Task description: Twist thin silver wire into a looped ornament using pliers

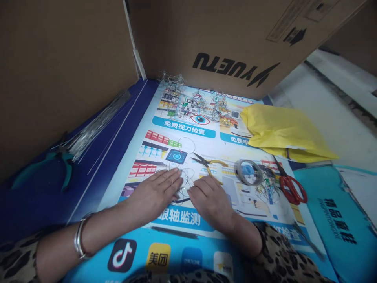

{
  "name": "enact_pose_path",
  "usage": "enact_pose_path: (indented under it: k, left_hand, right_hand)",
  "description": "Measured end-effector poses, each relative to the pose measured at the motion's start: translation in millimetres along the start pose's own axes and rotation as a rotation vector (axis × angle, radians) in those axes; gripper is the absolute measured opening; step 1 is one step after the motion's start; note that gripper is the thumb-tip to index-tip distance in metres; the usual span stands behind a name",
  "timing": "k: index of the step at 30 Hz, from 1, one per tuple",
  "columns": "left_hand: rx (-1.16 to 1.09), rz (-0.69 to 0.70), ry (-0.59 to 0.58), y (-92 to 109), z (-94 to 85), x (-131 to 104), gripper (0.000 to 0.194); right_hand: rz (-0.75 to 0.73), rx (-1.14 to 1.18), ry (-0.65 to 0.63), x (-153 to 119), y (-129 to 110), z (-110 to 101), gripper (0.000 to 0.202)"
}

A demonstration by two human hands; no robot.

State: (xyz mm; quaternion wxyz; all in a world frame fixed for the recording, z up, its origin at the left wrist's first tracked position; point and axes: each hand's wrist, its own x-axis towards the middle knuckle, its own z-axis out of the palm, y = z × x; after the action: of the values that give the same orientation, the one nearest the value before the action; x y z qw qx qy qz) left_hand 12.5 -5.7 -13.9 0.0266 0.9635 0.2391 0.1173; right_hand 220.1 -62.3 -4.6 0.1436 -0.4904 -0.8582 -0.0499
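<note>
Thin bent wire loops (186, 173) lie on the printed poster sheet between my two hands. My left hand (159, 185) rests flat over the left part of the wire, its fingers stretched out. Opposite it, my right hand (210, 200) has its fingers curled in a pinch at the lower part of the loops; the exact grip is partly hidden. Just beyond my fingertips lie small pliers (209, 162) with yellow handles, their jaws towards the wire.
A roll of tape (259, 177), tangled wire pieces (266, 186) and red-handled scissors (294, 189) lie right. Teal-handled pliers (70, 171) and straight wires (98, 127) lie left. Behind are wire pieces with coloured bits (220, 104), a yellow bag (285, 131) and a cardboard box (188, 31).
</note>
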Motion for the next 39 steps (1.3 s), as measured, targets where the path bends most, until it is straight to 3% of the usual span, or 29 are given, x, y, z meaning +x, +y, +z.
enact_pose_path:
  k: [12, 20, 25, 30, 39]
  left_hand:
    - [-0.101, 0.000, 0.045, -2.4, -13.0, 1.7, 0.039]
    - [-0.256, -0.162, 0.218, -21.2, -24.3, -5.8, 0.031]
    - [-0.215, -0.116, 0.119, -30.3, -24.2, -4.7, 0.034]
    - [-0.113, -0.106, -0.030, -30.0, -18.6, -3.3, 0.044]
    - [-0.015, -0.134, -0.029, -22.8, -13.8, -5.0, 0.049]
  right_hand:
    - [0.090, 0.089, 0.001, 3.7, 0.3, -7.5, 0.015]
    - [0.151, 0.125, 0.107, 2.1, 5.2, -8.0, 0.022]
    - [0.089, 0.126, 0.070, 1.9, 7.6, -4.3, 0.029]
    - [0.070, 0.133, 0.059, 3.1, 7.5, -2.5, 0.023]
    - [0.013, 0.008, 0.102, -0.6, -0.4, -2.6, 0.012]
